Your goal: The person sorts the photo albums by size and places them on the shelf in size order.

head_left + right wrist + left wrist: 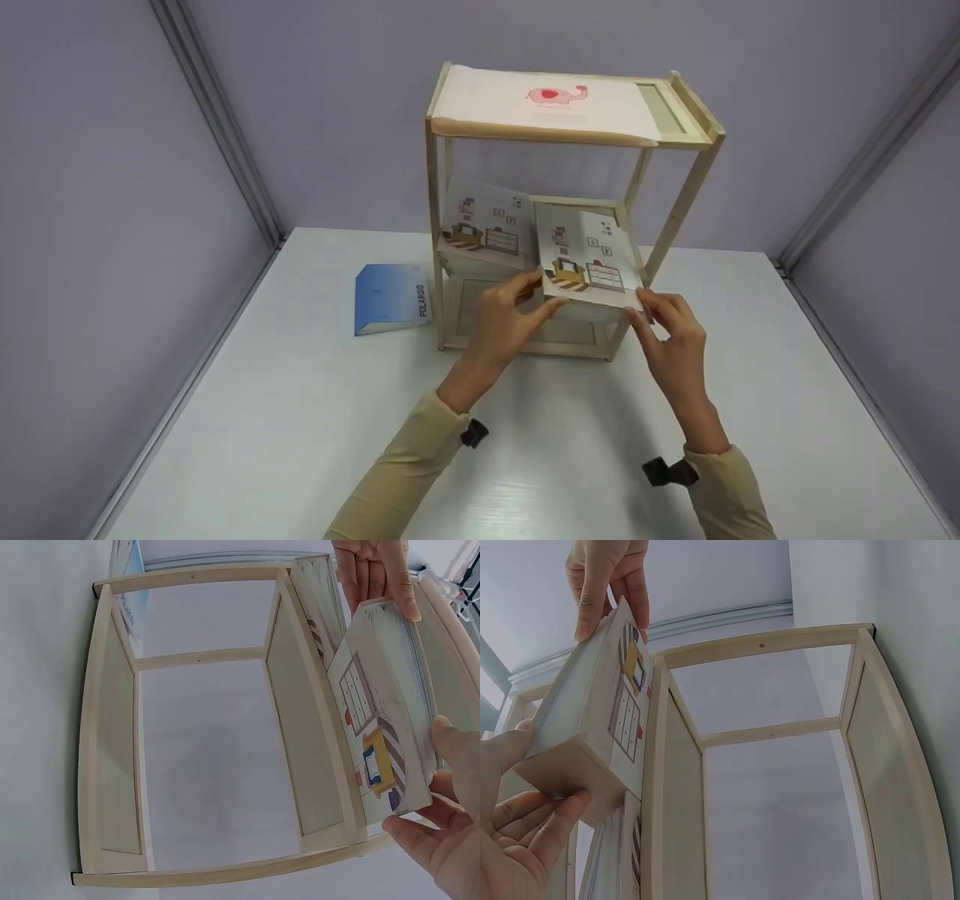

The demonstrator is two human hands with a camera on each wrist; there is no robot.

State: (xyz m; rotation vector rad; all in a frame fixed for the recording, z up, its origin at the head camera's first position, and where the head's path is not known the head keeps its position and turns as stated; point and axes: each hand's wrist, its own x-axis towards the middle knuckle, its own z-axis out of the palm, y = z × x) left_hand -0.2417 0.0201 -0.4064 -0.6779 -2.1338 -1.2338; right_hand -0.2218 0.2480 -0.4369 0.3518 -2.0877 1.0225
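Both hands hold a thick photo album [589, 251] with a drawn cover, tilted over the middle shelf. The left hand [504, 321] pinches its near left corner between thumb and fingers. At the near right corner, the right hand [676, 345] does the same. Directly left lies a second photo album [487, 221] with a matching cover, on the middle shelf and edge to edge with the held one. In the right wrist view, loose page edges show along the side of the held album [397, 667].
A small wooden rack [686, 195] stands on the white table [300, 420]. Its top shelf carries a white and pink elephant-print album [487, 97]. A blue album [390, 296] marked POLAROID lies left of the rack. Walls [90, 225] enclose the table.
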